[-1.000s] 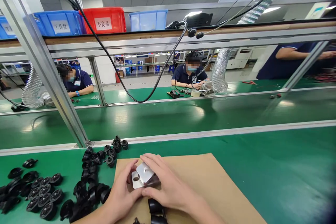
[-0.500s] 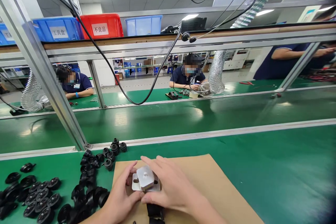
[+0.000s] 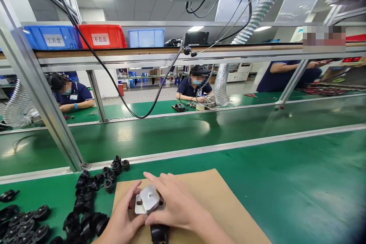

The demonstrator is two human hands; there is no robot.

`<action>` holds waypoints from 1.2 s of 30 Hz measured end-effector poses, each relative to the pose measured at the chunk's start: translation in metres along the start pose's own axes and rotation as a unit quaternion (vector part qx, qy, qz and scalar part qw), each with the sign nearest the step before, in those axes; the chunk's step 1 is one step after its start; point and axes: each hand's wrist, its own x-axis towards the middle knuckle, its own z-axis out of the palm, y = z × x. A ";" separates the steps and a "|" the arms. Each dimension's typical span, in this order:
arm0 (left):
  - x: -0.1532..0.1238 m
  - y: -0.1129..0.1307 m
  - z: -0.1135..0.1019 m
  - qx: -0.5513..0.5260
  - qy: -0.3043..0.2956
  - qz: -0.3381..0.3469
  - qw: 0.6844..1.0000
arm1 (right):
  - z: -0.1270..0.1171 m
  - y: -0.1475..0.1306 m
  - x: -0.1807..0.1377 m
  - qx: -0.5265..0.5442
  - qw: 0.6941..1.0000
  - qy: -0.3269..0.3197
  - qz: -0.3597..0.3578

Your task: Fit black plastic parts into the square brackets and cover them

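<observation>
Both of your hands are closed on the small metal part [image 3: 148, 200], which sits between them, just above the cardboard sheet [image 3: 228, 202]. Your left hand [image 3: 122, 219] comes in from the near left, with its thumb and fingers curled against the part's left edge. Your right hand [image 3: 174, 207] wraps the right side, its forefinger stretched along the far edge and its thumb pressed at the near edge. The part shows a pale square face tilted up toward you, stacked on a flat plate with a hole on its left end. Whether the part rests on the cardboard or is lifted off it cannot be told.

Just beneath your right thumb, touching the near edge of the view, lies a black cylinder piece [image 3: 159, 233]. Just to the left of your left hand is a heap of black housings [image 3: 85, 213]. Farther left of that are flat black wheels [image 3: 25, 225] in rows. Beyond your left fingertips, off the cardboard, a few small black caps [image 3: 114, 167] stand on the green mat [image 3: 286, 183].
</observation>
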 end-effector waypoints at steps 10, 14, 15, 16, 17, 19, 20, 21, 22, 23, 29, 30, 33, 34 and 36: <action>0.002 -0.002 0.001 0.017 0.004 0.002 1.000 | 0.002 -0.006 0.003 -0.051 0.997 0.025 -0.048; 0.002 0.001 0.001 0.008 0.000 0.009 1.000 | 0.002 -0.010 0.003 -0.055 0.998 0.006 -0.039; 0.001 0.001 0.001 0.003 -0.001 0.007 1.000 | 0.001 -0.010 0.002 -0.065 0.998 -0.001 -0.026; 0.001 0.002 0.001 -0.003 -0.002 0.005 1.000 | 0.001 -0.010 0.001 -0.066 0.998 -0.003 -0.016; 0.001 0.003 0.001 -0.008 -0.003 0.001 1.000 | 0.000 -0.009 -0.001 -0.054 0.998 -0.005 -0.017; 0.001 0.004 0.001 -0.011 -0.004 -0.005 1.000 | -0.001 -0.007 -0.003 0.001 0.999 -0.010 -0.040; 0.000 0.005 0.001 -0.012 -0.005 -0.004 1.000 | -0.001 -0.005 -0.004 0.025 0.998 -0.009 -0.049; 0.000 0.005 0.002 -0.014 -0.008 -0.002 1.000 | 0.000 -0.004 -0.005 0.038 0.998 -0.009 -0.053; 0.000 0.006 0.002 -0.019 -0.012 0.002 1.000 | 0.000 -0.004 -0.005 0.036 0.998 -0.008 -0.050; 0.000 0.006 0.002 -0.026 -0.016 0.004 1.000 | 0.000 -0.004 -0.005 0.023 0.999 -0.005 -0.039; -0.001 0.008 0.003 -0.039 -0.026 -0.003 0.999 | -0.006 0.002 -0.001 0.094 0.993 -0.059 -0.034; -0.001 0.008 0.003 -0.045 -0.028 -0.006 0.999 | -0.007 0.007 0.001 0.126 0.988 -0.079 -0.048; 0.000 0.008 0.001 -0.063 -0.037 -0.006 0.997 | -0.005 0.030 0.009 0.257 0.956 -0.122 -0.074; 0.001 0.008 0.000 -0.067 -0.040 -0.003 0.997 | -0.003 0.037 0.013 0.311 0.938 -0.133 -0.076; 0.003 0.007 -0.002 -0.069 -0.046 0.003 0.997 | -0.002 0.046 0.019 0.387 0.906 -0.155 -0.075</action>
